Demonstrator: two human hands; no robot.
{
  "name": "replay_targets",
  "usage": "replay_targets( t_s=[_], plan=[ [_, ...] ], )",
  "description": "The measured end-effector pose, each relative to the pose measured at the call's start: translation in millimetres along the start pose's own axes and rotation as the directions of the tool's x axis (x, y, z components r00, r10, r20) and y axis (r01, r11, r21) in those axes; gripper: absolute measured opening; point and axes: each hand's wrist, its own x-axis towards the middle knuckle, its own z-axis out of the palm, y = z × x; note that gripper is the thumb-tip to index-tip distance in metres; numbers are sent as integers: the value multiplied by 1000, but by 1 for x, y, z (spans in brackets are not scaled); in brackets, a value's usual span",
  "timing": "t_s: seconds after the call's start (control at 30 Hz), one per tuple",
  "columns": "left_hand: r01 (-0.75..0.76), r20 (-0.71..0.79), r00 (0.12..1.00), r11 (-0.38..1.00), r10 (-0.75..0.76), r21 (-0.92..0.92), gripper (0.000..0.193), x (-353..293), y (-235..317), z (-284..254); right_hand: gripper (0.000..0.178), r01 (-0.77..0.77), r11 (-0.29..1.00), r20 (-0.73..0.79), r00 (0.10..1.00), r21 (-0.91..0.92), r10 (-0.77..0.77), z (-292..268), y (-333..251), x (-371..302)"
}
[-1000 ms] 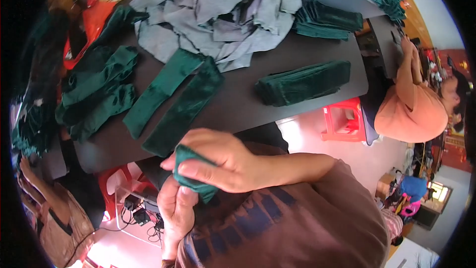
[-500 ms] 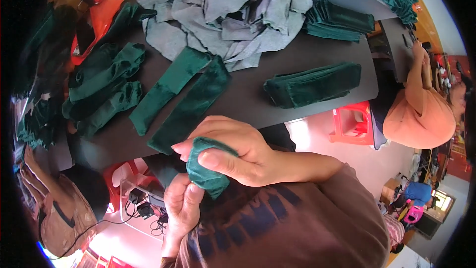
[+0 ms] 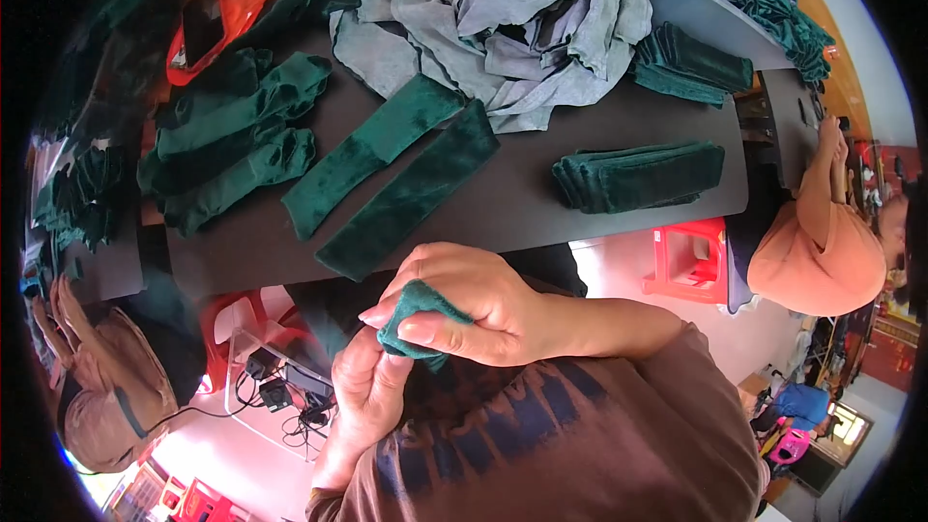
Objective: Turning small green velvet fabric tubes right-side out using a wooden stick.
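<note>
Both hands meet in front of my chest, just off the table's near edge. Between them is a small folded piece of green velvet fabric (image 3: 418,307). My right hand (image 3: 483,304) grips it from above, thumb pressed along its face and fingers curled behind. From below, my left hand (image 3: 367,382) pinches the lower edge of the same piece; its fingertips are partly hidden. Just beyond the hands, two flat green velvet strips (image 3: 411,195) lie side by side at a slant on the dark table (image 3: 517,174).
Flat green strips form a stack (image 3: 638,177) on the right, with another stack (image 3: 691,63) behind. A heap of grey fabric (image 3: 483,0) covers the back middle. Gathered green pieces (image 3: 232,150) and a red bag (image 3: 237,14) lie left. People sit at both sides; a red stool (image 3: 688,256) stands right.
The velvet piece is more bunched, with less of it hanging below my right hand. My left hand has come closer to the right. The whole view has shifted slightly.
</note>
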Motion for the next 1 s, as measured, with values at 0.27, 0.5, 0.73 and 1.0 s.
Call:
replay_targets(
  t_s=[0.27,0.5,0.73,1.0],
  plan=[
    [-26,109,994,993,13,118,25,-1,-3,-13,24,-87,996,21,996,21,87,-3,-4,0],
    [-115,88,990,988,106,101,13,6,3,-8,18,-177,982,103,980,67,170,1,-4,1],
    [-194,147,977,931,155,310,13,9,1,-20,17,-178,981,78,982,73,172,-8,-12,7],
    [-367,166,929,873,330,320,19,15,2,-4,17,-134,962,24,991,236,132,15,-1,-6]
  ],
)
